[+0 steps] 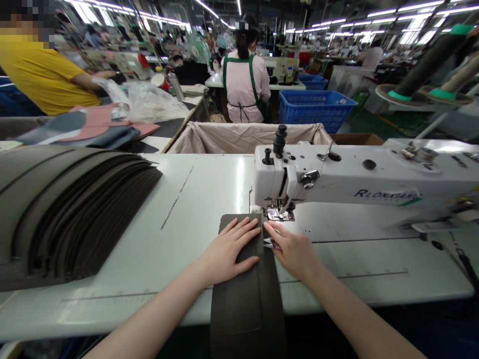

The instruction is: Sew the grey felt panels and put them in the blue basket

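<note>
Dark olive-brown fabric panel [243,279] lies flat on the pale bench [179,224], pinned under the left hand [232,249], whose grip is spread wide, palm down. Just beside it, the right hand [294,252] pinches small metal snips [270,243] at the panel's edge, below the white sewing machine's presser foot [279,214], probably so the seam stays steady.

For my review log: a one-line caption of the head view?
Both hands press dark fabric toward a sewing machine.

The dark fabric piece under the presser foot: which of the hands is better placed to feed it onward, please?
Probably the left hand: it lies flat on the dark fabric piece. The right hand sits at its edge near the presser foot, pinching what look like small snips.
</note>
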`<state>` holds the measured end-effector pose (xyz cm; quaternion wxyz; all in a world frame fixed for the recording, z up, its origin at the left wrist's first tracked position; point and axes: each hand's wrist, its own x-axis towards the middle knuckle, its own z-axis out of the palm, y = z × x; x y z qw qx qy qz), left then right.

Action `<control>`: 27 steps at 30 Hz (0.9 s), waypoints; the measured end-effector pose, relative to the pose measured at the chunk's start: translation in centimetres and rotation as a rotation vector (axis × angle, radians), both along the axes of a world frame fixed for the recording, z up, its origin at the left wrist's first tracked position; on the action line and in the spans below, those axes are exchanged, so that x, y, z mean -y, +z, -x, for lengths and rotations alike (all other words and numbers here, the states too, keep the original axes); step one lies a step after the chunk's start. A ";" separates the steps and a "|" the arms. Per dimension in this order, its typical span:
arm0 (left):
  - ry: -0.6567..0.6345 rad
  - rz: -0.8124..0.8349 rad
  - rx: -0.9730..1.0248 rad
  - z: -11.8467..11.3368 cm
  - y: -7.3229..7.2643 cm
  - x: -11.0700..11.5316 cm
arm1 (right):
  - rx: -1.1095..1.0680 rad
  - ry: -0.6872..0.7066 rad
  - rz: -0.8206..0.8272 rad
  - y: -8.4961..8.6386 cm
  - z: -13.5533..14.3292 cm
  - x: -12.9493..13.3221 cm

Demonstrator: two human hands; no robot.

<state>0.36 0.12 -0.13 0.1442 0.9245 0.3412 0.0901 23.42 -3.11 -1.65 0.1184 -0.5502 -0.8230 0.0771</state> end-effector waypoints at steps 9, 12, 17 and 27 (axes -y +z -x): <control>-0.002 -0.015 0.020 -0.1 -0.1 -0.4 | -0.024 -0.007 0.004 0.0 0.0 -0.1; -0.007 -0.016 0.014 -0.1 -0.2 -0.5 | -0.023 -0.011 0.007 0.0 -0.1 0.0; -0.038 -0.026 0.031 0.0 -0.2 -0.5 | -0.020 -0.016 0.014 0.1 -0.1 0.1; -0.137 0.034 0.135 0.0 1.3 0.3 | -0.051 -0.019 0.011 -0.1 -0.2 0.1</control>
